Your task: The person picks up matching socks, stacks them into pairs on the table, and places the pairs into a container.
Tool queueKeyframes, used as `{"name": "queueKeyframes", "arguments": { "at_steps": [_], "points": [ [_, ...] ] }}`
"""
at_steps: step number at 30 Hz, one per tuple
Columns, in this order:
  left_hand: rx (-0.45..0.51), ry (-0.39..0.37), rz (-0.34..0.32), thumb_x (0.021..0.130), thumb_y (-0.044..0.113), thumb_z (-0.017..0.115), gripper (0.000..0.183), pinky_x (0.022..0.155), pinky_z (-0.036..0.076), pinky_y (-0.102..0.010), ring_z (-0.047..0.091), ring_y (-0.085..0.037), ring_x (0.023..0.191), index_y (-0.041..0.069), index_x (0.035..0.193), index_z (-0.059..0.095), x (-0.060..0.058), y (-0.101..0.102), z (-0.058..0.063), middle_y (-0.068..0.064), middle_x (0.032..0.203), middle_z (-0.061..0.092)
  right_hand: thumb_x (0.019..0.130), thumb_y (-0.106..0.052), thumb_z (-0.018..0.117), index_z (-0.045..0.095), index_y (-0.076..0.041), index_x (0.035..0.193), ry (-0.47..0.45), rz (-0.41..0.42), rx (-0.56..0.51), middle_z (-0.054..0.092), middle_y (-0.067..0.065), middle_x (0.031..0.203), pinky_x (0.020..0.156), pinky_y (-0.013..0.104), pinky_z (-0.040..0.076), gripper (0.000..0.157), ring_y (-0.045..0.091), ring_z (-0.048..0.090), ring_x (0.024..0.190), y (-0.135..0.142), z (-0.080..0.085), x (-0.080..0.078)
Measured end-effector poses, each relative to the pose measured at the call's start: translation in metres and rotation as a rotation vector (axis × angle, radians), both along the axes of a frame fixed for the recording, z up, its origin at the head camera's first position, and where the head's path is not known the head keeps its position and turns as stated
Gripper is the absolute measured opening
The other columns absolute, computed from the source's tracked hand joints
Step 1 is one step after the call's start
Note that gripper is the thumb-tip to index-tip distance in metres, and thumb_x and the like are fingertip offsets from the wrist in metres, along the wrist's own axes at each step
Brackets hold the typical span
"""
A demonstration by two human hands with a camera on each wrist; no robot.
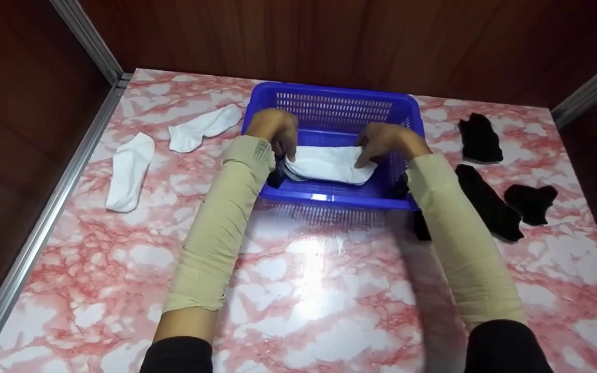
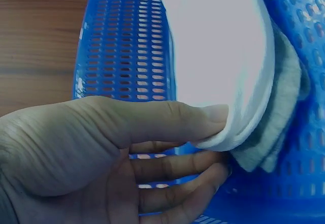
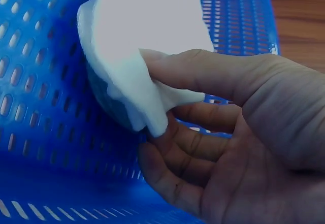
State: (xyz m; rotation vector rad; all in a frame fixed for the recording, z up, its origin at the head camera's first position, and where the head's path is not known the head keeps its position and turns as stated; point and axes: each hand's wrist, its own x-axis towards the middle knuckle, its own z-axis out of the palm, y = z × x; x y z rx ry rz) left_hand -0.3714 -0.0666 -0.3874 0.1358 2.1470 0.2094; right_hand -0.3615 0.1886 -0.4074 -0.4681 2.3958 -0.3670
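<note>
A blue plastic basket stands near the back of the table, with both hands inside it. The left hand pinches one end of the white socks, thumb on top and fingers curled below. At the other end, the right hand pinches the same white socks, folding a corner under its thumb. The white socks lie flat between the hands, their layered edges showing in the left wrist view. Grey socks show from beneath the white ones. Small black items sit beside the left hand within the basket.
Two white socks, one near the basket and another farther left, lie on the marbled table. Several black socks lie to the right, one partly hidden by the right forearm. Dark wood panels enclose the table.
</note>
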Motion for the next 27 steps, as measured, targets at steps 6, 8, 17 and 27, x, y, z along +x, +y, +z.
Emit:
{"name": "queueKeyframes", "arguments": {
  "at_steps": [6, 8, 17, 27],
  "points": [
    [0.039, 0.062, -0.002, 0.094, 0.027, 0.078, 0.029, 0.054, 0.045, -0.016, 0.052, -0.002, 0.057, 0.016, 0.082, 0.055, 0.005, 0.002, 0.023, 0.010, 0.060, 0.055, 0.088, -0.030, 0.083, 0.067, 0.001, 0.135, 0.034, -0.007, 0.018, 0.070, 0.016, 0.118, 0.093, 0.037, 0.055, 0.059, 0.022, 0.060, 0.100, 0.003, 0.012, 0.003],
    [0.052, 0.136, -0.043, 0.093, 0.030, 0.079, 0.028, 0.060, 0.049, -0.016, 0.056, -0.002, 0.063, 0.017, 0.085, 0.056, 0.008, 0.000, 0.030, 0.011, 0.067, 0.058, 0.088, -0.030, 0.082, 0.069, 0.001, 0.132, 0.061, 0.005, 0.019, 0.069, 0.012, 0.108, 0.081, 0.029, 0.053, 0.055, 0.019, 0.061, 0.093, 0.005, 0.017, 0.003],
    [0.273, 0.573, -0.082, 0.095, 0.025, 0.069, 0.021, 0.075, 0.049, -0.029, 0.057, -0.015, 0.085, 0.006, 0.089, 0.062, 0.031, -0.020, 0.039, 0.000, 0.086, 0.063, 0.093, -0.030, 0.078, 0.070, 0.001, 0.123, 0.231, 0.003, -0.107, 0.070, 0.016, 0.114, 0.079, 0.029, 0.051, 0.044, 0.023, 0.063, 0.097, 0.021, 0.043, 0.017],
    [0.396, 0.911, -0.001, 0.100, 0.020, 0.064, 0.037, 0.117, 0.043, -0.049, 0.056, -0.040, 0.130, -0.004, 0.129, 0.064, 0.069, -0.047, 0.029, -0.024, 0.132, 0.063, 0.097, -0.022, 0.073, 0.072, -0.002, 0.114, 0.442, -0.111, -0.308, 0.076, 0.018, 0.105, 0.071, 0.016, 0.047, 0.027, 0.006, 0.062, 0.081, 0.043, 0.069, 0.044]
  ]
}}
